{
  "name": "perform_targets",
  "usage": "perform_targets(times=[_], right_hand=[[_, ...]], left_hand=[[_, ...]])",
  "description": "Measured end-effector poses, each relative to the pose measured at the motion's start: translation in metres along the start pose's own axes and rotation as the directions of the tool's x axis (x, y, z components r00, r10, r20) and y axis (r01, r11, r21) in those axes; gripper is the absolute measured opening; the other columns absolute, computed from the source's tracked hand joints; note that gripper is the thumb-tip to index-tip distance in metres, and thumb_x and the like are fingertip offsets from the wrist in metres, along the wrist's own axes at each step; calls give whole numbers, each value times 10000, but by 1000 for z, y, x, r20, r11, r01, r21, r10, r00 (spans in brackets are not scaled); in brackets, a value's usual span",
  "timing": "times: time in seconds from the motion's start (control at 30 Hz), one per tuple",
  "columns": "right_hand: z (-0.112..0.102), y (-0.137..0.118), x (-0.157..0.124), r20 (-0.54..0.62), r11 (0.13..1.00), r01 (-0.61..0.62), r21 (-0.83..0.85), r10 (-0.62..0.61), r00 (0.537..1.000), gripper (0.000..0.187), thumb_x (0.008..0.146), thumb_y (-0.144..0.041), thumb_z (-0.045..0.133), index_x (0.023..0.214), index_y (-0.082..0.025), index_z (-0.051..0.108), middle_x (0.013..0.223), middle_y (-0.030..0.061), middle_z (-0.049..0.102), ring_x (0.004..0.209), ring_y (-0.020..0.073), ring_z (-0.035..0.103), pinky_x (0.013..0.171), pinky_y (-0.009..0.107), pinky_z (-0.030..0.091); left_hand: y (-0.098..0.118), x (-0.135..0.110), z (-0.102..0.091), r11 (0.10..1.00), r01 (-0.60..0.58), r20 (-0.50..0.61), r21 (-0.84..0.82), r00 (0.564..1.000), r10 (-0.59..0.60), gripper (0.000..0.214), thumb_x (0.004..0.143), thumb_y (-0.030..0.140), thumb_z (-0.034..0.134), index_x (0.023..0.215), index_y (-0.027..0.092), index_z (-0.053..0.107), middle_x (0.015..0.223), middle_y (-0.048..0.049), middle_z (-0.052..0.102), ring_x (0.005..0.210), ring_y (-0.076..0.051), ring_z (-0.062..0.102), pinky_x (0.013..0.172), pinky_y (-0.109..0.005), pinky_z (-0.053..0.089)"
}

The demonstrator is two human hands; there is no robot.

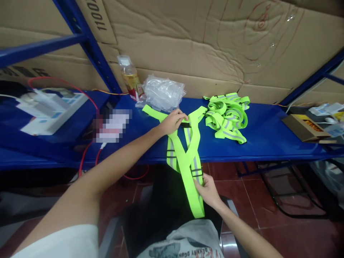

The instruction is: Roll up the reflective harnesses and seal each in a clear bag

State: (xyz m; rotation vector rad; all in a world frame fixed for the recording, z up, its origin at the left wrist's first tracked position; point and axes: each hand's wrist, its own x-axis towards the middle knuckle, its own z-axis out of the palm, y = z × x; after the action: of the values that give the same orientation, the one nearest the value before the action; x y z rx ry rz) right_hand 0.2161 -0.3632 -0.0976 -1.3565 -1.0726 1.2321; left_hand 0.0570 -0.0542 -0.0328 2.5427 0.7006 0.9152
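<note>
Here's the green harness (185, 161) between my two hands, its upper half laid on the blue counter (268, 134), its long loop drooping over the front edge toward my lap. Left hand (173, 122) up top: fingers nearly together, pinching the strap beside a black strip. Right hand (207, 190) lower down, off the counter, thumb and fingers closed on the side band just below its black buckle (197, 172). Now, the danger: that drooping loop could twist, since only its one side is pinched, and a hard pull from my right might drag the whole thing off the edge. And look, the upper right arm ends right against the tangled pile of green straps (228, 123); catch one there and I'd likely haul the lot along. The other arm points at the clear plastic bags (162, 91), slippery-looking, so a careless sweep could send them into the bottle (130, 80) just beside. That bottle stands upright, white cap on, amber liquid inside. Whether the bags hold anything, I can't tell through the glare. Far right, a brown box (305, 127) sits open, something yellow inside, too small for me to make out.
</note>
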Motion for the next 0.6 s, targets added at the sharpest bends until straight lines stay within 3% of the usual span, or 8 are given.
perform_targets(times=[0.13, 0.23, 0.3, 0.37, 0.43, 0.47, 0.53, 0.6], right_hand=[[-14, 34, 4, -9, 987, -66, -148, 65, 998, 559, 942, -668, 672, 676, -177, 643, 640, 25, 651, 590, 170, 567, 567, 290, 450], [-25, 51, 9, 112, 976, -46, -213, 72, 991, 385, 886, -559, 791, 896, -176, 746, 879, 70, 785, 797, 251, 725, 727, 352, 590], [-30, 56, 17, 149, 981, 5, -192, 24, 989, 409, 858, -507, 827, 1130, -211, 754, 1117, 105, 809, 1004, 295, 770, 899, 417, 631], [-33, 54, 31, 55, 981, 66, -183, -57, 997, 467, 872, -517, 798, 1241, -240, 725, 1230, 128, 789, 1132, 312, 761, 1007, 464, 620], [-32, 46, 49, -71, 967, 118, -225, -137, 988, 472, 853, -525, 803, 1218, -236, 727, 1208, 141, 789, 1145, 329, 757, 1040, 517, 610], [-29, 41, 58, -44, 959, 142, -243, -158, 987, 468, 814, -517, 838, 1167, -225, 741, 1149, 139, 798, 1107, 338, 762, 1032, 545, 610], [-19, 30, 72, 182, 965, 149, -217, -109, 977, 392, 761, -496, 884, 1015, -219, 771, 980, 109, 805, 983, 338, 776, 961, 568, 632], [-5, 22, 77, 443, 980, 109, -169, -23, 896, 293, 751, -481, 899, 867, -240, 779, 842, 73, 781, 901, 325, 769, 899, 552, 643]], left_hand=[[0, 1, -3, 999, -33, 33, 10, 999, 32, 343, 1082, 208, 398, 1152, 219, 733, 1151, -101, 612, 1085, -245, 628, 1026, -439, 521], [0, 1, -3, 999, -37, 31, 37, 999, 35, 337, 1088, 211, 394, 1151, 213, 724, 1148, -106, 619, 1091, -252, 631, 1020, -441, 516], [0, 1, -3, 998, -37, 28, 60, 999, 35, 333, 1088, 200, 393, 1154, 207, 719, 1142, -110, 620, 1098, -258, 627, 1021, -443, 510], [0, 1, -2, 996, -42, 29, 83, 999, 40, 331, 1079, 176, 395, 1157, 205, 716, 1135, -112, 619, 1110, -264, 620, 1024, -442, 503], [0, 0, -1, 993, -51, 30, 103, 998, 48, 334, 1071, 156, 396, 1158, 206, 715, 1128, -112, 616, 1115, -267, 614, 1019, -437, 500], [0, 0, -1, 993, -54, 30, 109, 998, 51, 334, 1070, 151, 396, 1158, 206, 714, 1125, -111, 615, 1111, -267, 613, 1017, -436, 499], [1, 0, -1, 992, -53, 29, 114, 998, 50, 330, 1072, 149, 397, 1155, 207, 711, 1122, -108, 618, 1096, -263, 613, 1011, -434, 498], [3, 0, -1, 993, -46, 22, 107, 999, 44, 325, 1077, 154, 395, 1149, 213, 707, 1120, -101, 621, 1087, -257, 614, 1003, -426, 498]])
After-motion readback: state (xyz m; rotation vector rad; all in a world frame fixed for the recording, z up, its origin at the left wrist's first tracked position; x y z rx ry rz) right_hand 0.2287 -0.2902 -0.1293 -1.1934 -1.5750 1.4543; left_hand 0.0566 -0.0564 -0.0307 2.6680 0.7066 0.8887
